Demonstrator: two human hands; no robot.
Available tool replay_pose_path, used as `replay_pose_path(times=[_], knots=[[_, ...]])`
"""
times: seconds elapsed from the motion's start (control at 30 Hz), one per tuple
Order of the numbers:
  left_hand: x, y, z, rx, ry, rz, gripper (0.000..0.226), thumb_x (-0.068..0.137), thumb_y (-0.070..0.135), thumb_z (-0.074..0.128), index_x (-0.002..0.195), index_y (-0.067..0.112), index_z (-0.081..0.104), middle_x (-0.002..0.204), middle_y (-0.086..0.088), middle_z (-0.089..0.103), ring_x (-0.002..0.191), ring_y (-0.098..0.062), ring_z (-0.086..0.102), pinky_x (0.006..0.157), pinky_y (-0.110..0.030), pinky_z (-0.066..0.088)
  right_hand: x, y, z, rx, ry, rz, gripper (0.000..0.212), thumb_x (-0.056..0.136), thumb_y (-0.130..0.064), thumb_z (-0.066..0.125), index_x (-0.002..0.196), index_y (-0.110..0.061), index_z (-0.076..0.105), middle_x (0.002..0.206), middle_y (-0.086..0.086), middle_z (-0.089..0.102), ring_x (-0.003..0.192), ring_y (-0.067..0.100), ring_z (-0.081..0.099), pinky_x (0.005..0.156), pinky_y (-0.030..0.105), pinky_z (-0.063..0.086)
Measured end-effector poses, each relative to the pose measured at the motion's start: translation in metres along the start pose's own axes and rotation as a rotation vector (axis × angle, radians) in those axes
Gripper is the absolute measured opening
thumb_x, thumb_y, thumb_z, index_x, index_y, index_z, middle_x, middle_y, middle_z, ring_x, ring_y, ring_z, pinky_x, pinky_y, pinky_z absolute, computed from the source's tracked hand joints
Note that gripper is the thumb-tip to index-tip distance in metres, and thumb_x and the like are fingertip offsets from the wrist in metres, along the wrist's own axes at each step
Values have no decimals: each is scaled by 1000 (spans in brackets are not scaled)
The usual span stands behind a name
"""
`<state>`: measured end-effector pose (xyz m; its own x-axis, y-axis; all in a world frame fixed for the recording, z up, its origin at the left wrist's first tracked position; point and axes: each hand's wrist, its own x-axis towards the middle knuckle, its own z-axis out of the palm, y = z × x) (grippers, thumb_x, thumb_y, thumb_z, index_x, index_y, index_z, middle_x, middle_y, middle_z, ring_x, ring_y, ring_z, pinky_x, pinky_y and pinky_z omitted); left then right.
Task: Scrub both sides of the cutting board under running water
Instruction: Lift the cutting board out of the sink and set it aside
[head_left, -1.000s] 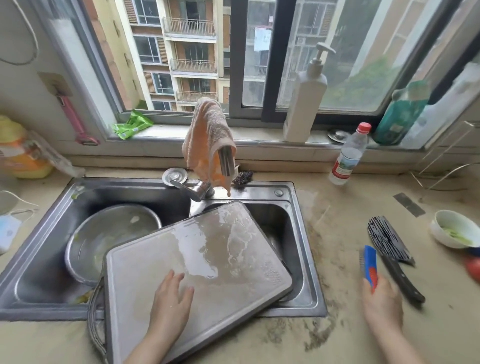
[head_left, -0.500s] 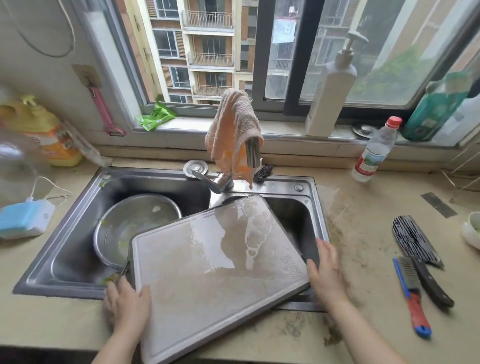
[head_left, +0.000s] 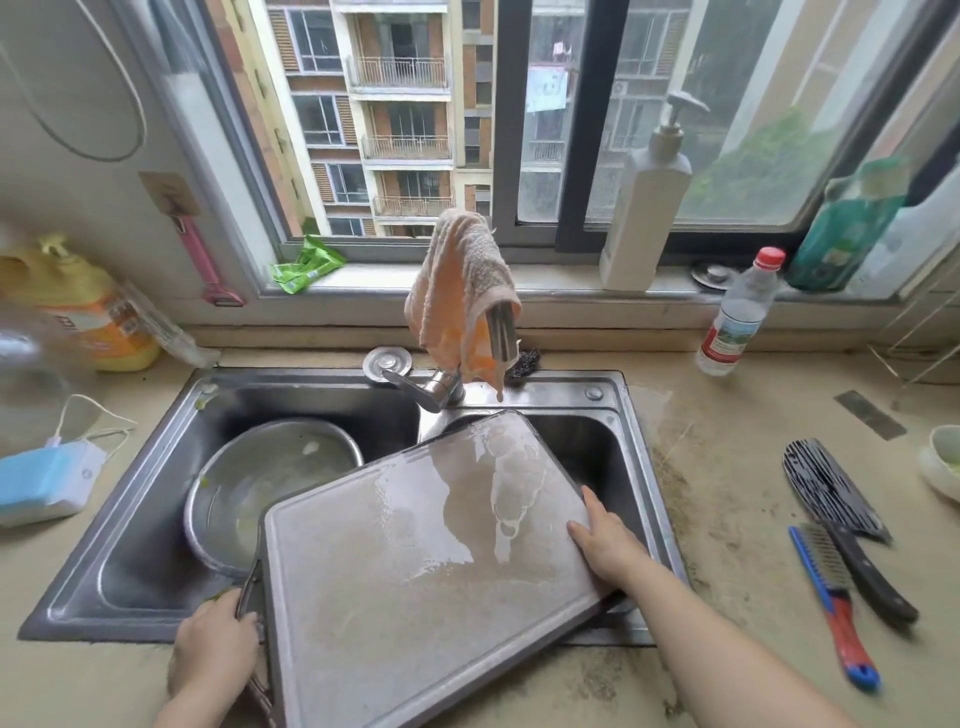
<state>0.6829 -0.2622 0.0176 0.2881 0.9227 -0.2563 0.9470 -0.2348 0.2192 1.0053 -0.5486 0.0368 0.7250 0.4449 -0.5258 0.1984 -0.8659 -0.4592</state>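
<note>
Now I have the cutting board (head_left: 415, 561) lying flat across the front rim of the sink (head_left: 644, 467), its far corner reaching under the faucet (head_left: 501, 332), its near edge hanging over the counter's front edge. My left hand (head_left: 215, 657) is curled closed around the board's left edge by the handle loop; my right hand (head_left: 605, 540) lies on the right edge with fingers mostly extended, pressing rather than gripping. The upper face is wet and streaked, and I see no water running from the spout, which has a cloth (head_left: 460, 291) draped over it. I judge this as the turning step: both hands set to lift and flip the board. The scrub brush (head_left: 831, 597) lies on the counter at the right, beside a knife (head_left: 844, 525), so afterwards I need to fetch it and get water flowing.
</note>
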Motion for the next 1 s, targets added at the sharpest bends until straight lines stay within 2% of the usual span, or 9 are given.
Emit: replay_pose_path(times=[0.13, 0.2, 0.3, 0.4, 0.47, 0.6, 0.7, 0.83, 1.0], knots=[[13, 6, -12, 115, -113, -9, 19, 86, 12, 48, 100, 9, 61, 116, -16, 63, 109, -33, 55, 85, -32, 44, 4, 1, -2, -30, -33, -38, 66, 99, -43, 36, 151, -29, -2, 141, 19, 42, 123, 34, 47, 103, 37, 36], [20, 9, -21, 96, -155, -17, 15, 86, 10, 46, 91, 8, 61, 111, -15, 64, 103, -31, 58, 80, -30, 43, 5, -1, -8, -80, -50, -66, 68, 99, -43, 35, 152, -25, -4, 141, 16, 45, 123, 32, 48, 101, 34, 37], [29, 15, -29, -200, -197, -59, 27, 87, 0, 45, 61, 5, 53, 79, -20, 61, 79, -32, 55, 63, -32, 36, 10, -9, -24, -160, -55, -83, 68, 99, -45, 33, 152, -20, -2, 144, 13, 42, 127, 31, 44, 103, 34, 35], [29, 29, -41, -686, -227, -174, 44, 93, 5, 47, 50, 9, 43, 43, -7, 42, 43, -22, 40, 47, -27, 26, 14, -14, -38, -212, -72, -70, 65, 100, -46, 29, 152, -17, 4, 151, 11, 33, 134, 29, 36, 108, 34, 30], [32, 43, -58, -907, -244, -249, 41, 96, 13, 46, 55, 12, 42, 37, 1, 34, 28, -11, 29, 36, -15, 23, 14, -13, -38, -216, -84, -57, 62, 101, -43, 26, 152, -13, 9, 154, 11, 27, 138, 28, 31, 111, 32, 25], [51, 84, -107, -1095, -358, -226, 40, 99, 11, 39, 59, 13, 40, 33, 8, 28, 23, -2, 20, 30, -6, 16, 9, -2, -16, -189, -109, -36, 54, 103, -34, 23, 149, -5, 17, 152, 16, 27, 138, 27, 29, 108, 26, 23], [56, 121, -136, -1058, -409, -188, 44, 98, 6, 32, 54, 13, 35, 32, 7, 26, 22, -2, 19, 28, -6, 14, 5, 6, -1, -168, -136, -20, 50, 105, -28, 20, 148, -3, 21, 153, 15, 26, 139, 26, 28, 107, 23, 22], [57, 158, -140, -893, -440, -172, 46, 95, 1, 25, 51, 12, 33, 30, 4, 25, 20, -4, 18, 29, -5, 13, 0, 21, -2, -134, -173, 13, 46, 105, -21, 15, 145, -2, 28, 151, 17, 29, 138, 26, 30, 105, 24, 23], [56, 176, -131, -828, -444, -191, 45, 93, 0, 28, 49, 10, 36, 27, 0, 28, 16, -8, 24, 31, -3, 21, -4, 34, -11, -93, -140, 46, 46, 106, -20, 10, 147, -5, 23, 154, 14, 24, 140, 21, 27, 104, 20, 20]])
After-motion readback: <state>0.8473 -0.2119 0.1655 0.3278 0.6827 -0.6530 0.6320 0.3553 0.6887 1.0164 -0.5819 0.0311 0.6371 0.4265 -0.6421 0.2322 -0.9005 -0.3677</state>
